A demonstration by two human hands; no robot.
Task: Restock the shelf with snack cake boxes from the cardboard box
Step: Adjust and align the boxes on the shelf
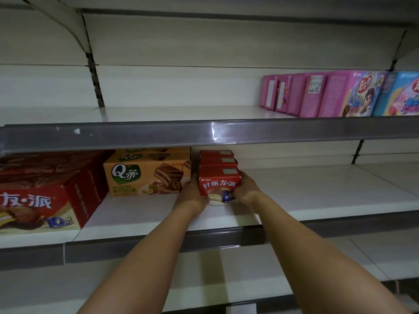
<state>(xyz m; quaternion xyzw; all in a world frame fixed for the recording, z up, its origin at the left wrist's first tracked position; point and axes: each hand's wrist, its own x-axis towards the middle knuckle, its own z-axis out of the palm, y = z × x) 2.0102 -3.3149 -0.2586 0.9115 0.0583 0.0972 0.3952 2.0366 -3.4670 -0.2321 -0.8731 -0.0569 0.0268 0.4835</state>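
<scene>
Gripped from both sides: left hand (191, 196) pressed against the left face of the front red snack cake box (218, 184), right hand (246, 189) wrapped around its right face, fingers curled along the edges. Sat at the centre of the frame on the middle shelf (317, 196), foremost of a short row of red boxes (217, 158) running back toward the shelf wall, touching the one behind. Judged as the placing step, with the box already down and being squared up. Best done by pushing straight back with even pressure from both palms, keeping the printed front parallel to the shelf lip and the row tight, without nudging the orange cake box (147, 175) just beside it on the left. Fingers to be slid out sideways on release, so as not to drag the box forward again. Looked small and squarish, glossy red card, white lettering across the front, a cream-filled chocolate cake pictured low on the face, a pale label on top. Appeared light and rigid, easy to slide. Cardboard supply box not in view. Large red carton (45, 191) at lower left; pink packets (322, 94) on the upper shelf at upper right.
</scene>
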